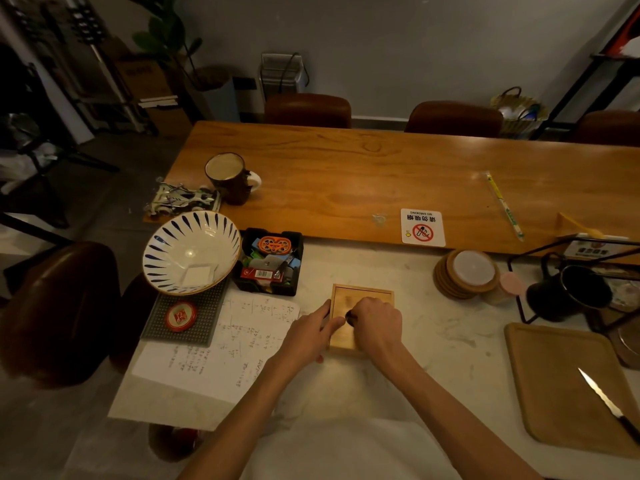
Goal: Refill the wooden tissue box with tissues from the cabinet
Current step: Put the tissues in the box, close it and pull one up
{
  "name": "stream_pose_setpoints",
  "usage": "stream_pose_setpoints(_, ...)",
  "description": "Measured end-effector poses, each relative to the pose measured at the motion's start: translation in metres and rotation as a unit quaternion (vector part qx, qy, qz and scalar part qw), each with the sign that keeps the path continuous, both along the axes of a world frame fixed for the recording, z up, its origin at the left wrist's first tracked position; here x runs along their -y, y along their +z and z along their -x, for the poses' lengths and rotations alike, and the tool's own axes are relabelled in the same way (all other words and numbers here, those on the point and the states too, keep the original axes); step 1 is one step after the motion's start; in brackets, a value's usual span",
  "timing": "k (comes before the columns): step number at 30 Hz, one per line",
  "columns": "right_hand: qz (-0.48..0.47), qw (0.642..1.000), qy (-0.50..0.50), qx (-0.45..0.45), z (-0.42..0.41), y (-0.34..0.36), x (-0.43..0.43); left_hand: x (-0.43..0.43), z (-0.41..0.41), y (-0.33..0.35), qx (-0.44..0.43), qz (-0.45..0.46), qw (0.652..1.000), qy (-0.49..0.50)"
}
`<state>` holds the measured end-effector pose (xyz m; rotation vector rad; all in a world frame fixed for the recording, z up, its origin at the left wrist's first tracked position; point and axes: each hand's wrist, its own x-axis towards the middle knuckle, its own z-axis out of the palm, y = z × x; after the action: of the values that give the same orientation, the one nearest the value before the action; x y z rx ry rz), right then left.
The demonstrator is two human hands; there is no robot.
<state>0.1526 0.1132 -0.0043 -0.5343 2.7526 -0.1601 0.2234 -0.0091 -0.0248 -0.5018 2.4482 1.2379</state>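
The square wooden tissue box (349,301) sits on the white marble counter in front of me. My left hand (306,336) holds its left edge, fingers curled against the side. My right hand (375,322) rests on top of the box, fingers pinched around a small dark knob or opening near the middle of the lid. No tissues and no cabinet are in view.
A blue-patterned bowl (190,252) and a black tray of small items (268,261) stand to the left, above handwritten paper (225,344). Stacked coasters (465,273), a black pitcher (568,296) and a wooden board (561,382) with a knife (609,405) lie to the right.
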Motion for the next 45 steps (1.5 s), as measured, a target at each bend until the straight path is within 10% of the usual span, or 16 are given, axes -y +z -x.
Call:
stream_pose_setpoints(19,-0.027,0.997,0.064,-0.034,0.005,-0.002,-0.005,-0.007,-0.002,-0.002,-0.023,0.013,0.999,0.039)
stream_pose_setpoints(34,0.200,0.977,0.059,-0.049,0.003,-0.008,-0.085,-0.019,0.003,-0.008,-0.190,0.031,0.981,0.016)
stream_pose_setpoints(45,0.290,0.956,-0.011,0.041,0.007,-0.020,-0.081,-0.007,0.030,0.003,-0.129,-0.003,0.991,-0.043)
